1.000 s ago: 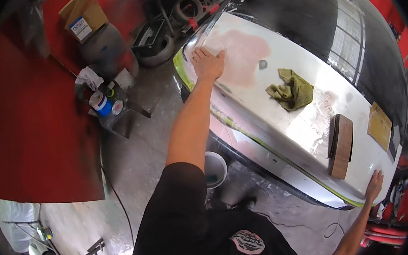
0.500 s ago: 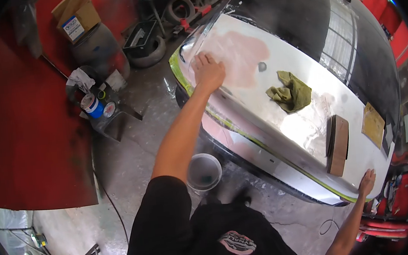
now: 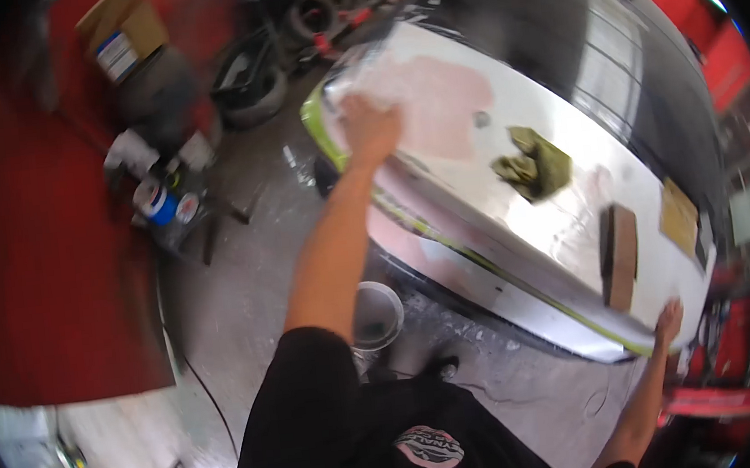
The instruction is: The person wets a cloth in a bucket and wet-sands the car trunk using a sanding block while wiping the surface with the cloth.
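Observation:
The white car trunk lid [image 3: 506,95] has pink and grey sanded patches. My left hand [image 3: 371,128] rests on its far left corner, palm down with the fingers laid over the surface; motion blurs the fingertips. At the near right corner, my right hand [image 3: 670,321] lies against the edge with fingers stretched out. Neither hand shows anything in it. A crumpled olive cloth [image 3: 535,164] sits mid-lid. Towards the right, a long sanding block [image 3: 621,260] lies near a yellowish sheet [image 3: 680,215]. Green masking tape [image 3: 466,245] runs along the rear seam.
A white bucket [image 3: 376,315] stands on the floor by my feet. To the left, a dark stool [image 3: 198,224] holds a blue-and-white tub [image 3: 155,201]. A large red panel [image 3: 44,266] hangs beyond it. Tires [image 3: 254,101] and a cardboard box [image 3: 125,32] are at the back.
The view has shifted slightly and blurred. Both hands stay on the same corners of the trunk lid; the cloth and block keep their places on it.

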`<control>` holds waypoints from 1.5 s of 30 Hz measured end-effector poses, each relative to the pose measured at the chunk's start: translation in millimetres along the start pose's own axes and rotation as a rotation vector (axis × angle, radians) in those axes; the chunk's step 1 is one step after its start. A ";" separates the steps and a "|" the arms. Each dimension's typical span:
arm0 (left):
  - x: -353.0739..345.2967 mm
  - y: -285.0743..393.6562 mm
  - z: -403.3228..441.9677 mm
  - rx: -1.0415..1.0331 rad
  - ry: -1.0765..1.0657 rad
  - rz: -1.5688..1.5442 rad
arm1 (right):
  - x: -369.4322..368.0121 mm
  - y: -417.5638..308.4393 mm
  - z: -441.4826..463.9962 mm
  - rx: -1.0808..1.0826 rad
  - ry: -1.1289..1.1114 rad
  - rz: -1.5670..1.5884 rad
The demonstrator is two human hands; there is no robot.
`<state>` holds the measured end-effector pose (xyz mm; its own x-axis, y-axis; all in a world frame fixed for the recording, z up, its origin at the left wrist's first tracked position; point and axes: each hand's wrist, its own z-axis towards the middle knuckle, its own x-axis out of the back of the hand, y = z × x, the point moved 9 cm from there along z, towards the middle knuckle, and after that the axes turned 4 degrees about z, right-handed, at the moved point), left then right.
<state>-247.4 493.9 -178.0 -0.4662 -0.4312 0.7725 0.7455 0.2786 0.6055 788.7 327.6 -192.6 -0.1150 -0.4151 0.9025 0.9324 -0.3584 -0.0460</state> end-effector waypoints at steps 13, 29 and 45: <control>-45.1 -100.0 90.3 -0.377 -0.255 0.653 | 104.1 -150.9 -58.8 -0.417 -0.107 0.065; -34.5 -127.2 119.9 -0.356 -0.275 0.771 | 63.5 31.7 38.7 -0.500 -0.034 0.139; -34.7 -160.7 130.0 -0.592 -0.033 0.407 | -33.1 131.7 -318.5 -0.887 -0.747 0.281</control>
<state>-413.0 575.7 -277.2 -0.1037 -0.3631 0.9259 0.9921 -0.1042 0.0703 806.1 27.8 -365.0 0.5571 -0.0872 0.8259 0.2973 -0.9076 -0.2964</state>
